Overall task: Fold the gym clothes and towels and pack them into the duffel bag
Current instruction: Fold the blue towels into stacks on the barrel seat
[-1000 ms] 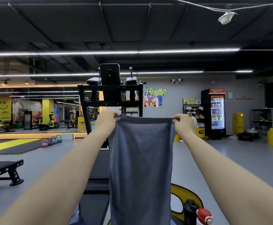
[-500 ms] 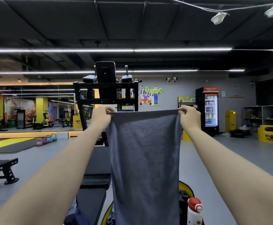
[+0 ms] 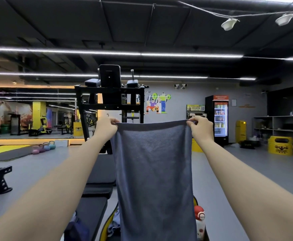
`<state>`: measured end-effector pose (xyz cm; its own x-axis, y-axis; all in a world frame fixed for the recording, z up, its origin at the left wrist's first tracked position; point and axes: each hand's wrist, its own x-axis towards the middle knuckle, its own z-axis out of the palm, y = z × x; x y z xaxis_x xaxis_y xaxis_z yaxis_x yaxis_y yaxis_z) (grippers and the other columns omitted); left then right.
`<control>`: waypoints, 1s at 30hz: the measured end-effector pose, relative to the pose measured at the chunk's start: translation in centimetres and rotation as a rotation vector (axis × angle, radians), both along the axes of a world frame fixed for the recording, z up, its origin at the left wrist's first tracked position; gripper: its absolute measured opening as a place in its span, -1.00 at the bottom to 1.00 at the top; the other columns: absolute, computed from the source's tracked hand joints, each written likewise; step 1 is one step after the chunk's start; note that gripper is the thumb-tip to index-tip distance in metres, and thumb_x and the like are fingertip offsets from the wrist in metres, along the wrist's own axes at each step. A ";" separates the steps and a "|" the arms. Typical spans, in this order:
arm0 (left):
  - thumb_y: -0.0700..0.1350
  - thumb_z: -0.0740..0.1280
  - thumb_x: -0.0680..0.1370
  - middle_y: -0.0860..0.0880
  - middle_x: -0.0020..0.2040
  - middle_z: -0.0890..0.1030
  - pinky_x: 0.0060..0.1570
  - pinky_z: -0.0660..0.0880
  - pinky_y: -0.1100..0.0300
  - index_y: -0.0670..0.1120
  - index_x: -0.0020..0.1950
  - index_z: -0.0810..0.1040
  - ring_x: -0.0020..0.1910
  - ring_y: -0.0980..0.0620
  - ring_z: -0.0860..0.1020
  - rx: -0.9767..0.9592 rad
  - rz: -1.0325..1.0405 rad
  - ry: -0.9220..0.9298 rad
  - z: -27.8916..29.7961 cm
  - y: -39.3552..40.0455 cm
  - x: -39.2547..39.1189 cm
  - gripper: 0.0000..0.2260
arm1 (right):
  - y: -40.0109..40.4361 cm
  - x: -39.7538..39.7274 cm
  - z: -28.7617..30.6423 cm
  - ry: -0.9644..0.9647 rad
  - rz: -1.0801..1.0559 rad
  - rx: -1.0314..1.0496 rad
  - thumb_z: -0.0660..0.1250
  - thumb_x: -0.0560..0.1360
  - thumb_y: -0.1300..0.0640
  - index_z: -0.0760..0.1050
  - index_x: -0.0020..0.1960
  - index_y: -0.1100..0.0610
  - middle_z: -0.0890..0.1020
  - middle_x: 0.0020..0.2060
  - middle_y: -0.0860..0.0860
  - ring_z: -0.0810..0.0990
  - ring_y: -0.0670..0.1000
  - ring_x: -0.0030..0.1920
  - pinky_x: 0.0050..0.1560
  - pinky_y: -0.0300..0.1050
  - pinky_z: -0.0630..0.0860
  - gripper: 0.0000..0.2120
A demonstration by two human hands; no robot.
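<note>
Far left, kettlebells (image 3: 43, 148) sit on the floor. The left hand (image 3: 105, 128) pinches the left top corner of the grey towel (image 3: 153, 174); the right hand (image 3: 201, 128) pinches the right corner. The towel hangs flat between them, above the yellow-edged bag (image 3: 107, 223). A bottle (image 3: 200, 219) stands just right.

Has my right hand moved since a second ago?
Yes. The right hand, pinching the grey towel, has shifted right, closer to the lit drinks fridge, stretching the top edge wider.
</note>
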<state>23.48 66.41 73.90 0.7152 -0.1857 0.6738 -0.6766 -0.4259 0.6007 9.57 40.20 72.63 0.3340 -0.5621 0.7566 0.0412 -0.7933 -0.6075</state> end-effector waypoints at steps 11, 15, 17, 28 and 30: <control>-0.28 0.25 0.56 -0.12 0.09 0.60 -0.08 0.35 0.21 -0.15 0.09 0.63 0.04 0.01 0.48 0.114 0.016 0.076 -4.4 -2.4 4.3 -0.80 | -2.1 3.0 -5.2 0.183 0.003 0.063 0.34 0.54 0.19 0.62 0.07 0.25 0.64 0.02 0.19 0.55 0.16 0.07 -0.07 -0.20 0.32 -0.82; -0.27 0.27 0.55 -0.11 0.13 0.61 -0.03 0.35 0.28 -0.14 0.10 0.64 0.11 -0.02 0.52 0.147 0.037 0.087 -6.0 -3.6 6.8 -0.80 | -3.2 5.4 -7.2 0.209 0.002 0.092 0.35 0.53 0.19 0.64 0.03 0.24 0.65 -0.02 0.17 0.56 0.14 0.02 -0.09 -0.23 0.31 -0.84; -0.27 0.28 0.54 -0.10 0.12 0.61 -0.03 0.34 0.31 -0.14 0.07 0.65 0.13 -0.03 0.52 0.145 0.040 0.102 -6.9 -4.2 8.2 -0.80 | -3.8 6.7 -8.2 0.234 0.003 0.107 0.35 0.53 0.18 0.64 0.02 0.23 0.65 -0.02 0.15 0.56 0.11 0.02 -0.07 -0.24 0.32 -0.85; -0.27 0.25 0.53 -0.12 0.05 0.64 -0.07 0.38 0.24 -0.11 0.04 0.67 0.09 -0.03 0.54 0.143 0.030 0.214 -10.4 -8.0 15.7 -0.78 | -6.2 14.4 -11.7 0.349 -0.008 0.128 0.29 0.57 0.17 0.61 0.08 0.24 0.64 0.03 0.17 0.54 0.11 0.02 -0.06 -0.22 0.33 -0.81; -0.26 0.24 0.54 -0.12 0.06 0.64 -0.08 0.38 0.24 -0.10 0.03 0.66 0.09 -0.04 0.54 0.129 0.042 0.223 -10.7 -8.5 17.2 -0.78 | -6.7 16.0 -11.8 0.347 -0.007 0.135 0.28 0.57 0.17 0.61 0.08 0.24 0.64 0.02 0.17 0.51 0.06 -0.03 -0.07 -0.22 0.33 -0.81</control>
<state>40.69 57.88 63.20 0.8523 -0.2273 0.4711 -0.5137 -0.5337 0.6718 25.57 33.54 60.79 0.5532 -0.6524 0.5180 -0.1908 -0.7045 -0.6836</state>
